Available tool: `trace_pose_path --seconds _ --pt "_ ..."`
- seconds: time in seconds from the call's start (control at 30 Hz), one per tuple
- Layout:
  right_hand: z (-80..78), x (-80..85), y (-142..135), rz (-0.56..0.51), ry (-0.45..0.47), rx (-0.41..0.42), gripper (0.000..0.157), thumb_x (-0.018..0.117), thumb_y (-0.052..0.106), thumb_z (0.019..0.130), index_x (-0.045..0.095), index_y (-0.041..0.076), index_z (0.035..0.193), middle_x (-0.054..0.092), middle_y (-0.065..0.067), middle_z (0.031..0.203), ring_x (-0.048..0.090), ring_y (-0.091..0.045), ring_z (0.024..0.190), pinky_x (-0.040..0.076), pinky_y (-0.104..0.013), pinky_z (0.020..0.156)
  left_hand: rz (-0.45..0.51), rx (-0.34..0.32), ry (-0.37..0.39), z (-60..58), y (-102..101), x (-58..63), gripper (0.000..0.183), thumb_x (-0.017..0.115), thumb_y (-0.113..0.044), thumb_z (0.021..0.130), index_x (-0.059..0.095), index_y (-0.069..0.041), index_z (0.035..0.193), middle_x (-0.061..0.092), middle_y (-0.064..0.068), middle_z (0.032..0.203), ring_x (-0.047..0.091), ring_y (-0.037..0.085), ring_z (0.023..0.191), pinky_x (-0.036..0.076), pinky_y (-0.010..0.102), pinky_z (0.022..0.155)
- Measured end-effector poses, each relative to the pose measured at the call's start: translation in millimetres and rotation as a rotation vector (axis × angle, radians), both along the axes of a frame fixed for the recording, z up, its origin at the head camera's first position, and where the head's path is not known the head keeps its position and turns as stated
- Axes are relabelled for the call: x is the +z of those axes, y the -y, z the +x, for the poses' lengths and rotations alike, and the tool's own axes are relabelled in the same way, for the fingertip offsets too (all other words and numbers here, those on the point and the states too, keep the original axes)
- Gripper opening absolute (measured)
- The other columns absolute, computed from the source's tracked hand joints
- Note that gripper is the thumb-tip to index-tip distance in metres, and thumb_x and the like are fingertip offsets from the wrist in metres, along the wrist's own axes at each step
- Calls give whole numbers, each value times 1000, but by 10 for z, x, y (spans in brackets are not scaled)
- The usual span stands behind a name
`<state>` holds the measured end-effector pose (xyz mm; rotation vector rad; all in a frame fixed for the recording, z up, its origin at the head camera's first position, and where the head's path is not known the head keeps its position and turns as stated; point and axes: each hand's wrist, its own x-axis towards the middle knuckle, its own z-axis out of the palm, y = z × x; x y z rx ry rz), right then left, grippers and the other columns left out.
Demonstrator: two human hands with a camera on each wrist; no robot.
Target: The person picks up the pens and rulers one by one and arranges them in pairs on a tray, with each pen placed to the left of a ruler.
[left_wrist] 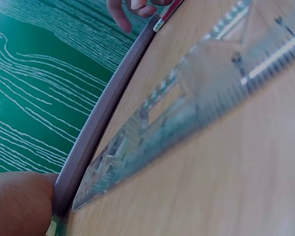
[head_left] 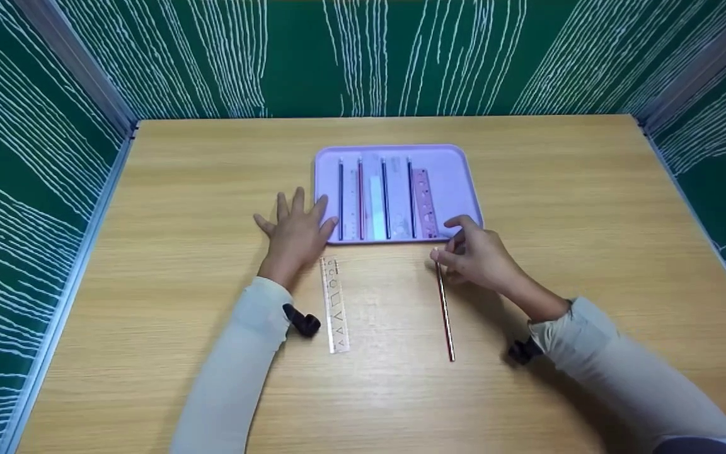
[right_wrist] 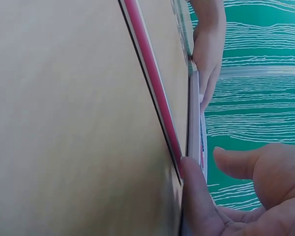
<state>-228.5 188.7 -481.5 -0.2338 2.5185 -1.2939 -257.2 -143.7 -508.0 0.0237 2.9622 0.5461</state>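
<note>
My left hand (head_left: pixel 297 236) rests with fingers spread beside the near left corner of a lilac tray (head_left: pixel 457 189), its thumb side over the rim. Close below that hand lies a clear ruler (head_left: pixel 336 306) with cut-out shapes, large in the left wrist view. At the tray's near right corner is my right hand (head_left: pixel 479 255). One fingertip touches the far end of a red-striped pencil (head_left: pixel 444 309) that lies on the table. In the right wrist view, a gap separates that fingertip from the other raised digit, and the pencil (right_wrist: pixel 155 83) runs off from it.
In the tray, dark pencils (head_left: pixel 341 202) and a red pencil (head_left: pixel 361 202) alternate with rulers, including a pink ruler (head_left: pixel 426 205) at the right. The wooden table (head_left: pixel 212 170) ends at green walls (head_left: pixel 293 57) with white lines.
</note>
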Motion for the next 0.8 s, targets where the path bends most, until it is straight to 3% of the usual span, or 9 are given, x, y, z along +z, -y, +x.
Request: trace_pose_path --seconds 0.43,0.6,0.8 --pt "221 -55 -18 -67 45 -16 65 83 18 87 44 2 138 65 -16 98 72 -25 72 64 -40 60 -9 -1 -2 -15 -3 3 64 35 -63 104 30 -35 161 8 15 173 -5 50 156 -9 90 102" --pt "304 -86 -17 -29 6 -12 68 85 18 84 45 2 138 66 -14 98 70 -23 71 64 -38 58 -8 -2 -1 -14 -9 -8 64 35 -63 104 30 -35 161 8 14 173 -5 50 156 -9 90 102" --pt "393 -109 -13 79 -110 9 77 93 17 74 48 3 134 68 -10 95 66 -16 73 59 -27 61 -11 -1 -15 6 -6 -18 62 35 -62 105 31 -35 161 10 14 172 -4 50 156 -8 90 103"
